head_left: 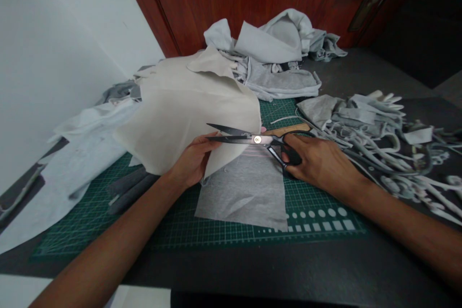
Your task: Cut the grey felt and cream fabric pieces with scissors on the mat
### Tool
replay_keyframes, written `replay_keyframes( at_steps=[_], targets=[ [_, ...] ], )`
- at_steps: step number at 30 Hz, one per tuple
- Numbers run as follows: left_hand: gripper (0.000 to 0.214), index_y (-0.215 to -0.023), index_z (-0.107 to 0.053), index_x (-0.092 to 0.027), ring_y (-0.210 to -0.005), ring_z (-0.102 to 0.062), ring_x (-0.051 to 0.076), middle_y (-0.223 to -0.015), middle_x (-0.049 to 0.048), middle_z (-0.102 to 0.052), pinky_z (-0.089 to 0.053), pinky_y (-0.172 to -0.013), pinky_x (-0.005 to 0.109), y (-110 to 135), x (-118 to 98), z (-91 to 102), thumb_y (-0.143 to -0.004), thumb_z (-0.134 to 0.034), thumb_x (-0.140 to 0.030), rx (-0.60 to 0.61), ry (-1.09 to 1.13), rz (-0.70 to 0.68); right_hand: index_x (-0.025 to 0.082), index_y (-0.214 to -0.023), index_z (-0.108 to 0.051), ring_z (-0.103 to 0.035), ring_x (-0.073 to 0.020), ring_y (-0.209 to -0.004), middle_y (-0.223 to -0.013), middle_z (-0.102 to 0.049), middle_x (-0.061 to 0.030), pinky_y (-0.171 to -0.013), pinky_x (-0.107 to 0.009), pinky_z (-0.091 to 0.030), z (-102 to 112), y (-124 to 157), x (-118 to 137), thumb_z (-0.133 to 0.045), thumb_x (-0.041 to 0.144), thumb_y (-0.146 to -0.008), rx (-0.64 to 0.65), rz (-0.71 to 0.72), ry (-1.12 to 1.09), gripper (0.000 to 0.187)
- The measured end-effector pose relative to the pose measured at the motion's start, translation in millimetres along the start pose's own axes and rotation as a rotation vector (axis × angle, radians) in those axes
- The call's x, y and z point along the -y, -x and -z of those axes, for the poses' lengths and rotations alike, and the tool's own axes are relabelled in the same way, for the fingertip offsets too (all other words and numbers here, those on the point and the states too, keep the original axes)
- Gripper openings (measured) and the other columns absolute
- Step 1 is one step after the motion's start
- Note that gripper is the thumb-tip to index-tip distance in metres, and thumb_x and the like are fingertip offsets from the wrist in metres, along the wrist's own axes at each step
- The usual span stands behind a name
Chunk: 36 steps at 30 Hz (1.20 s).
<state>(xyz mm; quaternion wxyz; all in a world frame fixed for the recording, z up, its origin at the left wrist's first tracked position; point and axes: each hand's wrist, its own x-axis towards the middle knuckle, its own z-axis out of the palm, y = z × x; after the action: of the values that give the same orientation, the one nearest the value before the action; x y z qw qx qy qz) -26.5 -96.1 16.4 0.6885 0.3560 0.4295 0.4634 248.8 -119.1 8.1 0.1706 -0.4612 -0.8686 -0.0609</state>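
While the right hand is gripping the black scissors, the left hand is holding the edge of the cream cloth, which is lying over the green cutting mat.

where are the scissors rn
In the head view, the black-handled scissors sit right of centre in the right hand, blades pointing left over the cream fabric above the left hand.

No legible text or labels anywhere.
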Motion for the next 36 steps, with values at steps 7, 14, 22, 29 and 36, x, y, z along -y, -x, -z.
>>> replay_keyframes(
  at_steps=[7,14,22,29,36],
  targets=[
    [0.011,-0.078,-0.073,-0.013,-0.057,-0.064,0.015,-0.068,0.0029,-0.072,-0.050,-0.050,0.021,-0.5,0.3,1.7,-0.068,-0.070,-0.008,-0.029,-0.024,-0.002,0.020,-0.094,-0.058,-0.062,-0.0185,-0.066,-0.080,-0.069,-0.0038,-0.059,-0.028,-0.035,5.8,0.0,3.3,-0.059,0.015,-0.080,0.049,-0.041,-0.002,0.015],
    [0.008,-0.078,-0.074,-0.013,-0.056,-0.065,0.014,-0.068,0.0034,-0.073,-0.053,-0.051,0.021,-2.4,1.9,4.0,-0.071,-0.071,-0.011,-0.038,-0.033,-0.006,0.021,-0.094,-0.060,-0.063,-0.0184,-0.063,-0.080,-0.071,-0.0019,-0.057,-0.029,-0.033,7.0,0.4,4.6,-0.059,0.014,-0.078,0.100,-0.101,-0.009,0.017],
    [0.005,-0.074,-0.073,-0.012,-0.055,-0.065,0.015,-0.066,0.0046,-0.072,-0.053,-0.051,0.021,-1.4,-0.1,3.2,-0.073,-0.075,-0.017,0.004,-0.060,0.005,0.021,-0.094,-0.060,-0.063,-0.0183,-0.061,-0.078,-0.072,-0.0015,-0.056,-0.029,-0.031,7.5,0.9,6.2,-0.058,0.015,-0.079,0.128,-0.112,-0.005,0.016],
    [0.006,-0.080,-0.073,-0.014,-0.058,-0.065,0.016,-0.067,0.0035,-0.071,-0.054,-0.054,0.023,0.3,-1.3,2.6,-0.074,-0.072,-0.013,-0.045,-0.060,-0.022,0.017,-0.098,-0.058,-0.065,-0.0225,-0.067,-0.084,-0.072,-0.0078,-0.057,-0.031,-0.032,4.7,1.5,10.5,-0.055,0.025,-0.084,0.101,-0.094,0.039,0.016],
    [0.008,-0.080,-0.073,-0.012,-0.059,-0.064,0.016,-0.070,0.0052,-0.072,-0.052,-0.054,0.023,0.8,-2.8,1.2,-0.073,-0.070,-0.011,-0.041,-0.065,-0.008,0.018,-0.098,-0.057,-0.064,-0.0222,-0.067,-0.083,-0.072,-0.0071,-0.058,-0.031,-0.033,1.9,2.5,9.8,-0.054,0.024,-0.084,0.135,-0.109,0.030,0.015]
  ],
)
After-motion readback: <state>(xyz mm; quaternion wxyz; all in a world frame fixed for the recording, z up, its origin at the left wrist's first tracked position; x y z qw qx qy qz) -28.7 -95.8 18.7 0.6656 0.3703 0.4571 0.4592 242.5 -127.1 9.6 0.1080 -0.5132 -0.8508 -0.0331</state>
